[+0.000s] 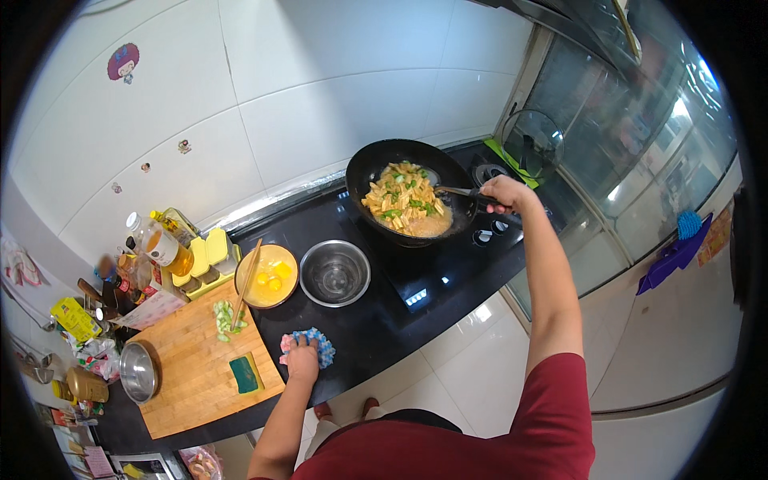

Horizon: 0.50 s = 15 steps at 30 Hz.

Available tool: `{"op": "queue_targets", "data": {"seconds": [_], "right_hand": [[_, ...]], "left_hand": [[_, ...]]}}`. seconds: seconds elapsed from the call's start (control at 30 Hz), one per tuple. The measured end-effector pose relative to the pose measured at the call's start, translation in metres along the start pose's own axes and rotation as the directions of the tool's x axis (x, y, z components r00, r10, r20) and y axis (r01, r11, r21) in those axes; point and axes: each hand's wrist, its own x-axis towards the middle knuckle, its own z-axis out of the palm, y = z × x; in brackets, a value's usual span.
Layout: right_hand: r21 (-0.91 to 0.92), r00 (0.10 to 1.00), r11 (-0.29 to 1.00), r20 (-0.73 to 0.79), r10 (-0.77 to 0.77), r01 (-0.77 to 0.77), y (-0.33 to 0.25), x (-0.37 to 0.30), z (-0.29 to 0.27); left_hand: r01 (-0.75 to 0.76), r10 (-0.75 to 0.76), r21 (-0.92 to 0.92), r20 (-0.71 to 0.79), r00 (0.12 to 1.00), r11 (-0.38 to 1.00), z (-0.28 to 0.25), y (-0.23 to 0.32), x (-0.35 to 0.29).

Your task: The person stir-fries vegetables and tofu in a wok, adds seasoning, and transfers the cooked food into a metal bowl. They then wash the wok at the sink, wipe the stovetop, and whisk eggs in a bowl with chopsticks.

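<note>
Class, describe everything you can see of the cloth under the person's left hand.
The cloth looks like soft fabric, mottled blue and white on the right and pink on the left. It lies crumpled on the black countertop, near its front edge and just right of the wooden cutting board. The left hand rests on it, hiding part of it.

Right fingers round utensil, food in black wok — left fingers on cloth
</note>
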Motion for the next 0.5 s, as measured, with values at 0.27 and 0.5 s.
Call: {"op": "queue_targets", "data": {"seconds": [0.27,0.5], "right_hand": [[-0.656,0.715,0.587,-0.101,-0.691,0.474,-0.023,-0.052,0.036],[-0.819,0.867,0.535,-0.099,-0.489,0.208,-0.092,-0.189,0.05]], "left_hand": [[-0.064,0.062,-0.026,-0.049,0.997,0.998,0.01,-0.009,0.003],[-0.131,0.132,0.014,-0.135,0.982,0.991,0.023,-0.018,0.004]]}}
